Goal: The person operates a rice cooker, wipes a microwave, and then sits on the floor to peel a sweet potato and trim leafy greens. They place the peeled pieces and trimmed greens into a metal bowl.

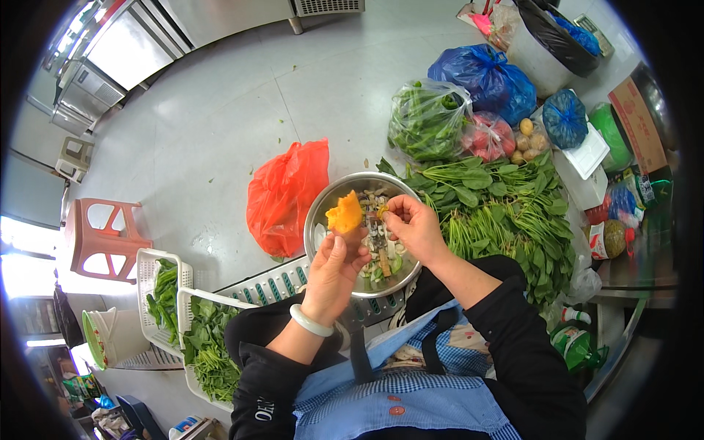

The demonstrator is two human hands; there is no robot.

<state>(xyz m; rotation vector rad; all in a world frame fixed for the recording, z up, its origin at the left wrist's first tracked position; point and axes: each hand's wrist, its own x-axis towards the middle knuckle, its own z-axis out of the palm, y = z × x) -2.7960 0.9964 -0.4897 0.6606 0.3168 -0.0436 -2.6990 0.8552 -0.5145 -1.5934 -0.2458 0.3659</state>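
Over a round steel bowl (pixel 320 192) both hands are at work. My left hand (pixel 335 269) grips a piece of orange-fleshed food (pixel 345 213), perhaps sweet potato or pumpkin, with its broken end pointing up. Just right of it, my right hand (pixel 412 223) pinches a small yellowish scrap (pixel 382 211) between thumb and fingers, apart from the orange piece. Vegetable peelings and trimmings (pixel 385 258) lie in the bowl. Left of the bowl sits a red plastic bag (pixel 286 192); to its right spreads a large heap of leafy greens (pixel 500 209).
White baskets (pixel 187 297) of greens stand at lower left, near a bucket (pixel 118 335) and a reddish plastic stool (pixel 104 242). Bags of green peppers (pixel 429 118), reddish produce (pixel 488 137) and potatoes (pixel 529 144) line the upper right. A metal drain grate (pixel 269 289) runs beneath the bowl.
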